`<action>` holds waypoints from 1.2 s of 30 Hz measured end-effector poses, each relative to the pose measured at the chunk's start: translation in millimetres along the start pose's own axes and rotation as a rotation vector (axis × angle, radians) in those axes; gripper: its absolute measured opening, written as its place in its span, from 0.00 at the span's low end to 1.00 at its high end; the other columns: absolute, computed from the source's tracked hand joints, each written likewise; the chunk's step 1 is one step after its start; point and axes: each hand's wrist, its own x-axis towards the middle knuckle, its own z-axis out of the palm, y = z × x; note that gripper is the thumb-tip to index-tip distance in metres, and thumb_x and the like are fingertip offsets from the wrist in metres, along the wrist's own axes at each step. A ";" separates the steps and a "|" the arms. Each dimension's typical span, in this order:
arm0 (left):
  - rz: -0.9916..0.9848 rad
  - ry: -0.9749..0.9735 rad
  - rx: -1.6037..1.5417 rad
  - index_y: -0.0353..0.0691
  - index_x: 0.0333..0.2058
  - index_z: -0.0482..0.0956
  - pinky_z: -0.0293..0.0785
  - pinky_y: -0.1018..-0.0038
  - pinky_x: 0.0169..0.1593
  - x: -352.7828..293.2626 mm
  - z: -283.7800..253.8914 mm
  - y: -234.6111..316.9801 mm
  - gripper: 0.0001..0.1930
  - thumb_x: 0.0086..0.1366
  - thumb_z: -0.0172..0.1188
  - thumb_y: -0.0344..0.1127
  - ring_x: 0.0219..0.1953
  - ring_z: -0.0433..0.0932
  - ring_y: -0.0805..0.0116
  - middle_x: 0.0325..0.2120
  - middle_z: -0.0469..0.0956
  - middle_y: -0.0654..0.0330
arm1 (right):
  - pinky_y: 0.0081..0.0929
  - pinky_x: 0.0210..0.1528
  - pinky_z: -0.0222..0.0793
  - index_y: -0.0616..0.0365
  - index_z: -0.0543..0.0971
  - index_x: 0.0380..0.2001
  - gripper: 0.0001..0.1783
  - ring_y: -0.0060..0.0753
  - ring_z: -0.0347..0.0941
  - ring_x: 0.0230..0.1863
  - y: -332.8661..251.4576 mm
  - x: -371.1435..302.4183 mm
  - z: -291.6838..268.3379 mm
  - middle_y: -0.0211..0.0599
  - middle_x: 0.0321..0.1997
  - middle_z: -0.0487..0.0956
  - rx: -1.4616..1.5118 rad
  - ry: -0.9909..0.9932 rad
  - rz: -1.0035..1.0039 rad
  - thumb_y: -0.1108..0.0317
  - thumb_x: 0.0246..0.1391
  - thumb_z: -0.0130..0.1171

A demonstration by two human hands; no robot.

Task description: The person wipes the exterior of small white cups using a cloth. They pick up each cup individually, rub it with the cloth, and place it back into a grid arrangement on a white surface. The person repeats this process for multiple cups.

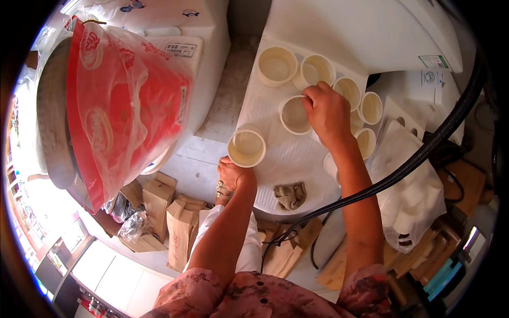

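Note:
My left hand (234, 174) is closed at the base of a cream-coloured cup (247, 147) and holds it tilted at the near left side of a white surface; its mouth faces up. My right hand (330, 110) grips the rim of a second cup (294, 115), its fingertips partly hidden behind the knuckles. Beyond that stand a larger cup (276, 65) and another cup (316, 71). Several more cups, among them one at the right (370, 108), stand past my right hand, some hidden by my forearm. A crumpled grey-brown cloth (290, 196) lies on the white surface (270, 159) nearer me.
A thick black hose (424, 151) arcs over the right side and passes my right forearm. White plastic bag (405, 185) hangs at the right. On the left is a large red object wrapped in clear plastic (143, 100). Cardboard boxes (159, 204) stand on the floor below.

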 end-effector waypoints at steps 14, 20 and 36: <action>0.007 0.006 0.010 0.44 0.37 0.78 0.75 0.53 0.38 5.7 6.9 -4.1 0.29 0.67 0.28 0.55 0.41 0.79 0.46 0.43 0.78 0.55 | 0.29 0.30 0.72 0.62 0.82 0.30 0.10 0.41 0.77 0.23 -50.6 16.2 20.7 0.46 0.23 0.80 0.243 -0.041 0.324 0.66 0.47 0.65; 0.020 0.005 0.022 0.45 0.39 0.78 0.74 0.53 0.39 4.1 5.1 -4.0 0.29 0.67 0.29 0.55 0.41 0.79 0.45 0.43 0.77 0.55 | 0.24 0.31 0.70 0.60 0.83 0.32 0.08 0.28 0.74 0.23 -22.3 1.2 -11.9 0.39 0.25 0.81 0.343 0.285 0.379 0.70 0.48 0.66; 0.017 -0.018 -0.065 0.42 0.38 0.78 0.74 0.52 0.40 -0.2 -1.8 -1.8 0.32 0.66 0.29 0.59 0.43 0.78 0.45 0.44 0.77 0.53 | 0.30 0.36 0.71 0.55 0.82 0.37 0.12 0.37 0.74 0.33 9.7 -3.9 -7.3 0.37 0.31 0.77 0.390 0.218 0.314 0.75 0.46 0.64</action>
